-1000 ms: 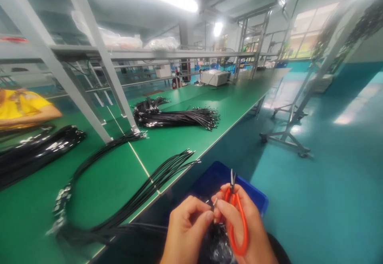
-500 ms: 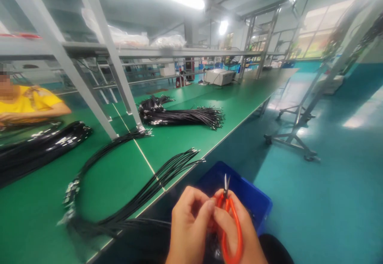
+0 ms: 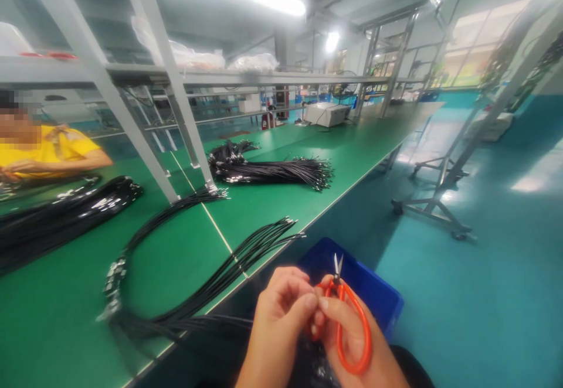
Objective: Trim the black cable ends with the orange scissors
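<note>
Red-handled scissors [image 3: 366, 341] rest in my right hand [image 3: 347, 323], blades slightly apart and pointing up and away. My left hand [image 3: 284, 312] is closed in a pinch, its thumb and fingertips meeting those of the right hand. Whatever lies between the fingertips is too small to make out. Just left of my hands, a bundle of black cables [image 3: 211, 285] with metal ends curves over the green table [image 3: 176, 265], some strands running off the edge toward my left wrist. Behind my hands, below the table edge, is a blue bin [image 3: 373, 291].
More black cables [image 3: 277, 171] lie in a pile farther up the table, near grey rack posts [image 3: 193, 136]. At left, a person in a yellow top [image 3: 57, 150] sits behind another cable pile [image 3: 101, 200]. A wheeled metal stand [image 3: 440, 206] is on the floor at right.
The view has shifted slightly. My right hand has turned a little, swinging the scissors' handle loop to the right. Both hands stay together at the fingertips.
</note>
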Demonstrator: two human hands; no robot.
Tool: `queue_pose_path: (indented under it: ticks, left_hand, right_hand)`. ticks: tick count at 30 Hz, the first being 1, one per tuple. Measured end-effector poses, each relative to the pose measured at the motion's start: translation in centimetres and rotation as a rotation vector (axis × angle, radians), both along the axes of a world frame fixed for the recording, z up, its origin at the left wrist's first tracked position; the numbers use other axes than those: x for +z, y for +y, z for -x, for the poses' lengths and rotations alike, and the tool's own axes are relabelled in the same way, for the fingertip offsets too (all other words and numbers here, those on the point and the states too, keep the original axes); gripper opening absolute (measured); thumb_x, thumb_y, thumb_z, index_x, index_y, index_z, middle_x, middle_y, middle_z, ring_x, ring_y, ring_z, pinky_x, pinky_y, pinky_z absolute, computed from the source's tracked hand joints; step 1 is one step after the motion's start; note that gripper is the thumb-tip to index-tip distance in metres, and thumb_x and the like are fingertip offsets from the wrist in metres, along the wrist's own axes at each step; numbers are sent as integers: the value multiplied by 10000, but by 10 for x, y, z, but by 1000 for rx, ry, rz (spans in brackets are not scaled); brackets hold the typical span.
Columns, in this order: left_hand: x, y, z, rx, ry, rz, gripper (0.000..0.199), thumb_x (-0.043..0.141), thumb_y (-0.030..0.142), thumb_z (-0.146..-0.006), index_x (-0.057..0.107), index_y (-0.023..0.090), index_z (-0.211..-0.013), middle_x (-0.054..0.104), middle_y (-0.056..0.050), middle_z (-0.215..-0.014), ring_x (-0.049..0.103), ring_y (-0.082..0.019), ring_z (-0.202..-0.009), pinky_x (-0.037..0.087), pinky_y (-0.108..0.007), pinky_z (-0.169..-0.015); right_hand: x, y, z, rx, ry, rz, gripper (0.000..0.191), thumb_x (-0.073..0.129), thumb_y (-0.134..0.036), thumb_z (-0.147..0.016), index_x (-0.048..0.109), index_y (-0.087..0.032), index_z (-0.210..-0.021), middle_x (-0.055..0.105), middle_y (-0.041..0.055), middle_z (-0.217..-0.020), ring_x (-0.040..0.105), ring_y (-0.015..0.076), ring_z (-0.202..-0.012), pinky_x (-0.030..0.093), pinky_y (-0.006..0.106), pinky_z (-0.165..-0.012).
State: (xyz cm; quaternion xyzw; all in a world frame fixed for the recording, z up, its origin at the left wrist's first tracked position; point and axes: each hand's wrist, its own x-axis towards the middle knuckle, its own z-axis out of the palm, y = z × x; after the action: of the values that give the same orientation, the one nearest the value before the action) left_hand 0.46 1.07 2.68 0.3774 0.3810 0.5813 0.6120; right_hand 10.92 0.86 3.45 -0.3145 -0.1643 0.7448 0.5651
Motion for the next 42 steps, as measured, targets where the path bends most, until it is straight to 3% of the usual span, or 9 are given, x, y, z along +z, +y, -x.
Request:
queue_pose_path:
  ticks: [4, 6, 10, 15, 19, 22, 34, 38, 42]
  left_hand:
    - [-3, 1, 3, 76, 69, -21, 149, 653, 266, -765, 572, 172, -682, 536, 10, -787, 517, -93, -540, 447, -233, -505]
    - [-3, 0, 7, 181, 274, -115, 46, 621, 228, -780, 623, 192, -752, 563, -7, -812, 549, -131, -633, 480, -256, -594]
    - [3, -4, 12, 336, 709, -299, 179, 607, 181, -776, 706, 265, -900, 618, -54, -1003, 611, -201, -790, 498, -302, -731]
    - [2, -6, 17, 397, 849, -305, 115, 602, 211, -793, 705, 259, -806, 661, -66, -955, 634, -237, -846, 497, -297, -733]
    - [-2, -10, 18, 147, 675, -221, 114, 567, 243, -828, 665, 238, -887, 697, -47, -845, 652, -212, -746, 506, -275, -645]
    - [-3, -12, 17, -2, 518, -141, 121, 554, 276, -849, 631, 206, -788, 681, -14, -695, 624, -169, -620, 491, -249, -607]
    - [-10, -4, 21, -40, 284, 0, 273, 664, 415, -767, 581, 165, -694, 556, 31, -599, 381, -77, -491, 315, -186, -479]
    - [-11, -4, 19, -15, 236, 40, 325, 684, 447, -737, 555, 156, -669, 528, 40, -576, 326, -63, -474, 267, -180, -463]
    - [-9, -3, 17, -29, 218, 31, 326, 695, 434, -725, 540, 156, -653, 474, 60, -548, 319, -64, -479, 269, -176, -466]
  right_hand:
    - [4, 3, -1, 21, 15, 45, 160, 782, -207, -562, 662, -177, -664, 601, -11, -592, 512, 117, -534, 466, 230, -542]
    - [4, 5, -2, -2, 39, 78, 194, 802, -189, -537, 678, -173, -686, 624, -2, -636, 523, 116, -546, 475, 229, -549]
    - [3, 6, 0, 0, 84, 97, 188, 812, -179, -552, 681, -172, -688, 622, -1, -633, 533, 116, -575, 483, 220, -580]
    - [4, 5, 3, 17, 99, 85, 169, 805, -178, -565, 681, -170, -680, 614, -4, -599, 530, 115, -572, 476, 213, -569]
    - [3, 4, 3, -9, 78, 86, 176, 799, -187, -554, 676, -162, -677, 607, -5, -579, 511, 110, -541, 454, 210, -528]
    - [1, 5, 3, 23, 38, 45, 161, 778, -214, -594, 655, -162, -685, 578, -15, -537, 490, 113, -526, 438, 220, -525]
    - [1, 4, 9, -135, -161, -108, 221, 755, -205, -672, 573, -217, -796, 562, -50, -682, 462, 94, -564, 424, 203, -541]
    - [-6, 4, 8, -258, -408, -188, 232, 740, -255, -683, 577, -232, -846, 615, -25, -722, 507, 112, -533, 432, 221, -485]
    - [-18, 8, 7, -326, -699, -429, 197, 705, -208, -711, 609, -249, -878, 627, -23, -706, 588, 141, -583, 493, 236, -539]
